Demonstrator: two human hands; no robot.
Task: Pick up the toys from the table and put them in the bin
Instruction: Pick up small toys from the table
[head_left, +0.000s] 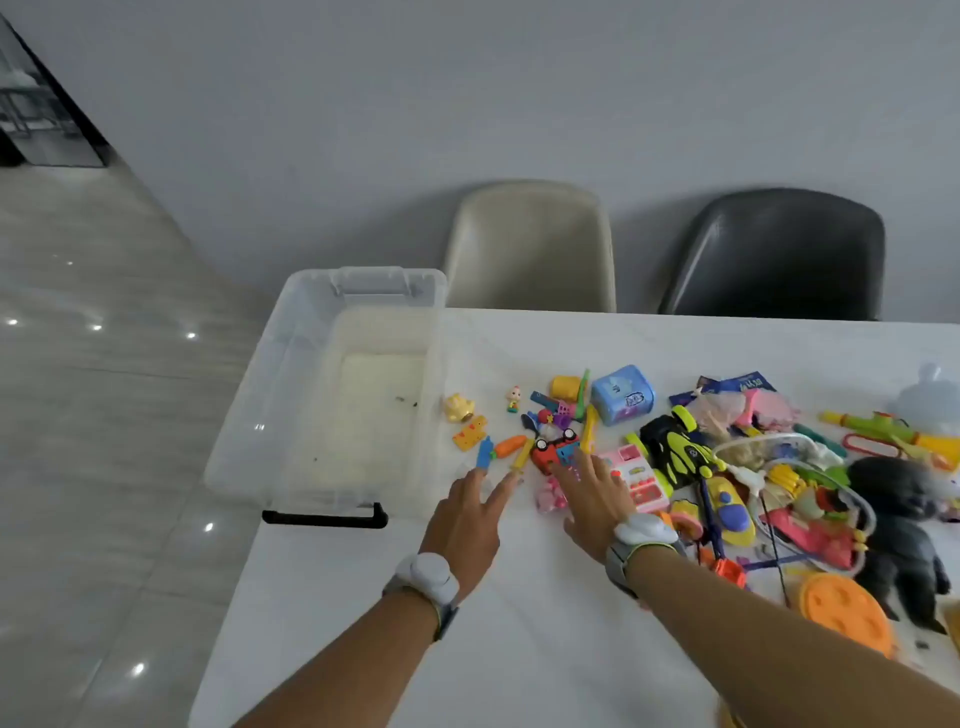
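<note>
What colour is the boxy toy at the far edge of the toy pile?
Light blue box toy, with a white patch on its front; seen in the head view.

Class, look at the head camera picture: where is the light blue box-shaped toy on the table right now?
The light blue box toy stands toward the far side of the table, right of the yellow cup and left of the black and yellow toy car.

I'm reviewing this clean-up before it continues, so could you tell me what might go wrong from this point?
1. The clear bin sits at the table's left end, apparently overhanging it; a knock might tip it.
2. The right hand reaches over the red car in a crowded cluster, so neighbouring small toys could be pushed away.
3. The left hand points at the blue piece and orange carrot, which might roll.
</note>
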